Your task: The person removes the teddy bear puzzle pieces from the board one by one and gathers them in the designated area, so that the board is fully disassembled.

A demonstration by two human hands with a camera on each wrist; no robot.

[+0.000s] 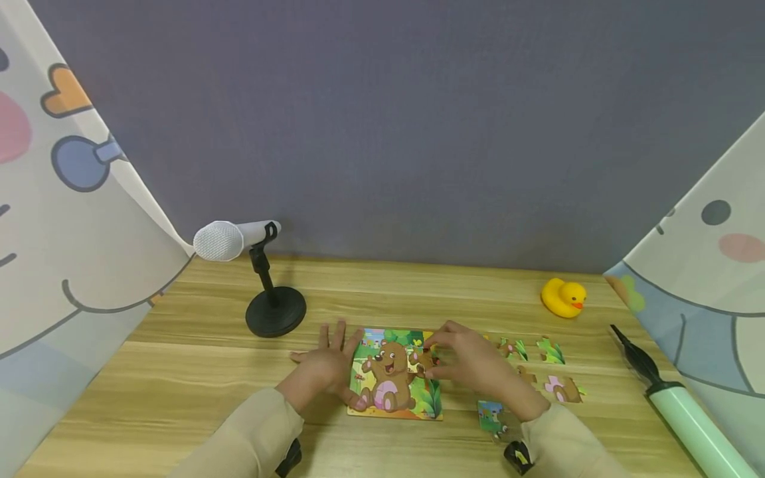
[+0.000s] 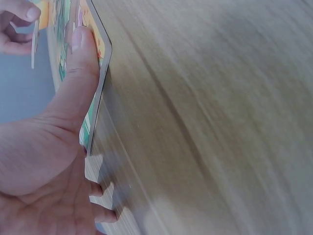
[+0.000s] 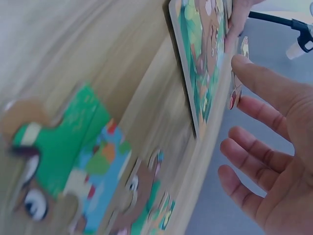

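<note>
A bear picture puzzle board [image 1: 388,378] lies flat on the wooden table between my hands. My left hand [image 1: 325,366] is spread at its left side; the thumb [image 2: 83,56] rests on the board's edge, and the other fingers reach onto the table. Over the board's right part, my right hand [image 1: 475,358] pinches a puzzle piece [image 3: 235,90] between thumb and index finger, seen edge-on and raised in the left wrist view. Its other fingers are loosely bent. Loose puzzle pieces [image 1: 563,389] lie to the right, including a green-and-blue one [image 3: 83,142] near my right wrist.
A white microphone [image 1: 220,241] on a black stand [image 1: 276,312] is at the back left. A yellow rubber duck [image 1: 563,298] sits at the back right. Along the right edge lies a pale green hand pump [image 1: 696,425] with a black nozzle. A grey panel [image 1: 388,133] rises behind the table.
</note>
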